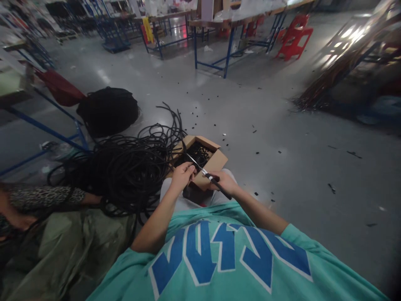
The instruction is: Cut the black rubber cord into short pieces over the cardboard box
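Black-handled scissors (214, 181) gripped by right hand (223, 181), silvery end toward ten o'clock, left hand (183, 174) curled, hold unclear, carton (218, 162) at twelve, tangled black tubing (125, 169) at nine

Cords (125, 167) black. Box (218, 163) brown. Scissors (205, 172) black-handled, silver-bladed. Shirt (232, 286) teal, blue letters (228, 257) edged white. Stool (297, 31) red. Floor (282, 104) grey. Co-worker's clothing (44, 197) spotted.

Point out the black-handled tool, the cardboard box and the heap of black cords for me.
Black-handled tool (215, 181): head view, on its dark handle.
Cardboard box (216, 163): head view, on its outspread right flap.
Heap of black cords (125, 169): head view, on the middle of the tangle.
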The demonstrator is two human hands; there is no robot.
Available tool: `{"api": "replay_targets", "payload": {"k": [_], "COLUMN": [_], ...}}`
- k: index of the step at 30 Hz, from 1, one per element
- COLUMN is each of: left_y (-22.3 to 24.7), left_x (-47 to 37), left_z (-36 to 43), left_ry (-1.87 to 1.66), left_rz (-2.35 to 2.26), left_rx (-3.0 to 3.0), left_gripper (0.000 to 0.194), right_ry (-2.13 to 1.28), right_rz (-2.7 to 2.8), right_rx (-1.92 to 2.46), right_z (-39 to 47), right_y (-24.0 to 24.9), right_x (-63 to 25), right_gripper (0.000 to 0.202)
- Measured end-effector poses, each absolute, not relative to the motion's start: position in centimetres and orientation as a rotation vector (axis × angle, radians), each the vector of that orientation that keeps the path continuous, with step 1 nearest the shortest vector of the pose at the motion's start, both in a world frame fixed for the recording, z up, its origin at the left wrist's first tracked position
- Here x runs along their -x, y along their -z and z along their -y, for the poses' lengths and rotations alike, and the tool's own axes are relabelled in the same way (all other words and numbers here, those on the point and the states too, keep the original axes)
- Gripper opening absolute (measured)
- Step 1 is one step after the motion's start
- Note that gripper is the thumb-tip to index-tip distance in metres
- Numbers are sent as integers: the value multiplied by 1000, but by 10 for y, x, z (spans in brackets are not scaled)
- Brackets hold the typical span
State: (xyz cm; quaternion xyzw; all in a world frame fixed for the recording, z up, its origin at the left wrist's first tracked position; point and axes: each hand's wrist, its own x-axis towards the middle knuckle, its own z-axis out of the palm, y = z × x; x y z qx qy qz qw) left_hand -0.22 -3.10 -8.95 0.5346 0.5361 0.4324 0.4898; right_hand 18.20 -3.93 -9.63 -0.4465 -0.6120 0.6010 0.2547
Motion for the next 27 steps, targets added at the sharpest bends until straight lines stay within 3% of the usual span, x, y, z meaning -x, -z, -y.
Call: {"api": "replay_targets", "payload": {"k": [13,27], "left_y": [88,118], "left_x": [13,26], "left_z": [15,-35], "left_ry": [-830,-757], "left_rz": [-963,-941], "left_rx": [-984,-776], "left_gripper": [40,34], "right_ry": [-1804,-1834], "right_rz": [1644,1475], "right_rx": [1092,1252], "right_z": [19,-12], "right_y": [91,118], "right_x": [-181,-164], "right_gripper": [47,43]}}
